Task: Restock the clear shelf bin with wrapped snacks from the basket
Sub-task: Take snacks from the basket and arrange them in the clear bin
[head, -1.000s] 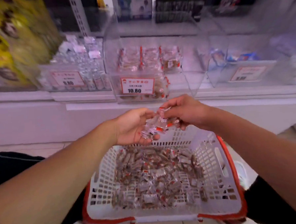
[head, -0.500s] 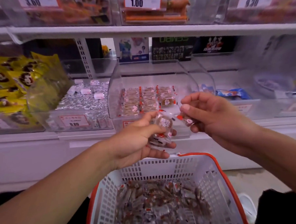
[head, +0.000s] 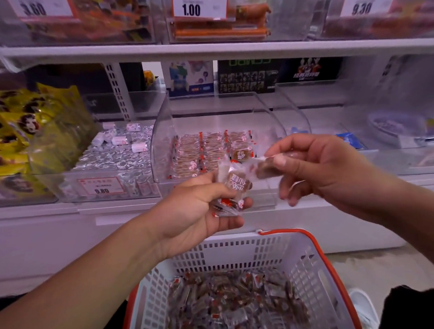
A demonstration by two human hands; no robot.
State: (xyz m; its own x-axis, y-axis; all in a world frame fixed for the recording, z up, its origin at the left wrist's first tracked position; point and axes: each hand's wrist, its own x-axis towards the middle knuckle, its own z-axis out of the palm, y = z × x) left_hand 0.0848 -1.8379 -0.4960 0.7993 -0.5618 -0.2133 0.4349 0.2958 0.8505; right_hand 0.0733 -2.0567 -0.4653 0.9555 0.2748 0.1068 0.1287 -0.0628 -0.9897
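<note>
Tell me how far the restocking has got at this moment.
Partly done: the clear shelf bin already holds neat rows of wrapped snacks. In hand: the left hand grips a small bunch of snacks, and the right hand pinches a single snack in front of the bin. Left: the basket below holds a thick layer of snacks, so plenty remains.

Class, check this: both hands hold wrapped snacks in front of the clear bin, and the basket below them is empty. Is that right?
Not quite. The head view shows the basket holds many wrapped snacks. The rest stands: left hand and right hand hold snacks before the clear bin.
</note>
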